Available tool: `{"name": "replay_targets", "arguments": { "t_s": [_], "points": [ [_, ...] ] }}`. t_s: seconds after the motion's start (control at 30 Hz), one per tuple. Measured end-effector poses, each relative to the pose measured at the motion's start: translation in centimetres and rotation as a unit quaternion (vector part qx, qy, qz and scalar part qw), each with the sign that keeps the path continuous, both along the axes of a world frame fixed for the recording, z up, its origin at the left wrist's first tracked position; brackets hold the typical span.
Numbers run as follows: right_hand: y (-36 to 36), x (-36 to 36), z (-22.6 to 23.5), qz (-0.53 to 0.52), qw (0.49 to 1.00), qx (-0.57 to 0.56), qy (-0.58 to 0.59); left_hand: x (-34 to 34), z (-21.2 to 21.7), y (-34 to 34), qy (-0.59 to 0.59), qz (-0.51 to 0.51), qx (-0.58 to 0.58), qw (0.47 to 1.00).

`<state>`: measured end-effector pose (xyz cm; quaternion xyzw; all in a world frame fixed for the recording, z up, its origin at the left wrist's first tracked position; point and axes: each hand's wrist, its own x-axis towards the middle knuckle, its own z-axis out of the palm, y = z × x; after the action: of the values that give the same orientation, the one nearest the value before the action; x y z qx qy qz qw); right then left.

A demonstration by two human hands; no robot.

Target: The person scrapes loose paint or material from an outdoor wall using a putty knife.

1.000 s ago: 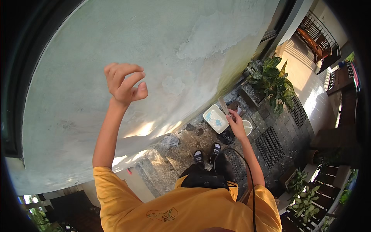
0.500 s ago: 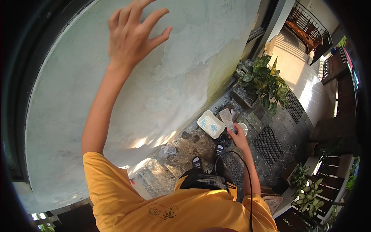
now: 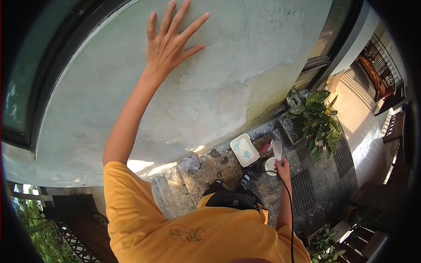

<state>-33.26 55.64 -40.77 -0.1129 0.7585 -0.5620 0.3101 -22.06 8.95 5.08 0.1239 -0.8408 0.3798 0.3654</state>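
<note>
My left hand [image 3: 169, 50] is raised against the pale green-grey wall [image 3: 263, 57], fingers spread, appearing to lie flat on its surface. The wall is patchy, with lighter, uneven areas beside that hand. Low down at the right, my right hand [image 3: 283, 168] grips a putty knife [image 3: 277, 150], its wide pale blade pointing up and away from me; the fingers cover its handle. Just beside that hand stands a round white tub [image 3: 270, 165]. A white rectangular tray [image 3: 250, 143] with light blue smears lies on the ground near the wall's foot.
A leafy plant [image 3: 318, 114] grows in a square planter [image 3: 289, 130] by the wall. A crumpled pale plastic-like piece [image 3: 190, 163] lies at the wall base. Dark grates [image 3: 303, 193] sit in the paving. A dark cable [image 3: 291, 219] runs down past my right arm. A dark-framed window [image 3: 326, 52] borders the wall.
My left hand has gone from curled fingers to spread ones against the wall. My right hand has moved with the putty knife toward the white tub. The whole view has shifted.
</note>
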Motion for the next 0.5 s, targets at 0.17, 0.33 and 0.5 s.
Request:
{"name": "replay_targets", "arguments": {
  "t_s": [0.17,0.33,0.5],
  "points": [
    [-0.7,-1.8,1.9,0.017,0.999,-0.034,0.004,1.4,-1.3,-0.4,-0.025,0.025,0.002,0.999],
    [1.6,-2.4,0.3,0.021,0.998,-0.052,-0.002,5.5,-5.5,-0.3,0.008,0.047,0.073,0.996],
    [3.8,-1.1,-0.8,0.012,0.998,-0.048,-0.024,10.4,-9.5,-0.5,0.044,0.089,0.108,0.989]
  ]
}}
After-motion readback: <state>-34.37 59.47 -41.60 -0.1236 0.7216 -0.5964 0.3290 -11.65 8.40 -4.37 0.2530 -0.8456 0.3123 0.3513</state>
